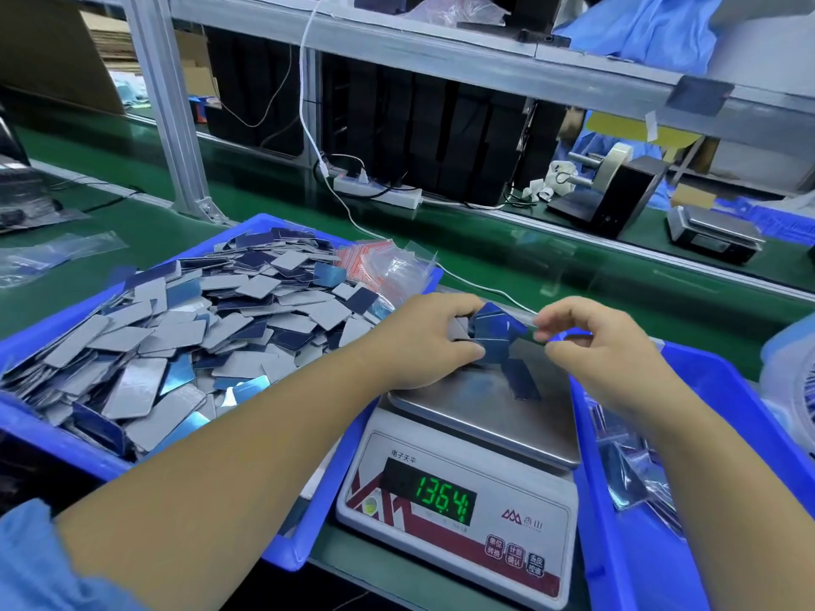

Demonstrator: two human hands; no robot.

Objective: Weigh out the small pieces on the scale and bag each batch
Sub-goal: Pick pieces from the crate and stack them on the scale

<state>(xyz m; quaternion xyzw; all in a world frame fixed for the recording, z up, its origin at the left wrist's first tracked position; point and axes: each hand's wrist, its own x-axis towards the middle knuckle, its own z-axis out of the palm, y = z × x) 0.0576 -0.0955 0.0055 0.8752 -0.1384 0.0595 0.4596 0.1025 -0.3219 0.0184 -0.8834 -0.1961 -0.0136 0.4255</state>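
Observation:
A digital scale (458, 500) stands in front of me, its green display reading 136.4. Above its steel pan (485, 412), my left hand (423, 341) grips a bunch of small blue and grey flat pieces (489, 335). My right hand (591, 346) pinches the edge of a clear plastic bag (527, 321) right beside those pieces. One blue piece (522, 383) lies on the pan. A blue bin (53, 438) on the left holds a large heap of the same pieces (185, 332).
A bundle of small clear zip bags (388, 266) lies at the back corner of the left bin. A second blue bin (661, 500) on the right holds filled bags. Behind are a white cable, a power strip (379, 191), a tape dispenser (617, 187) and another scale (714, 233).

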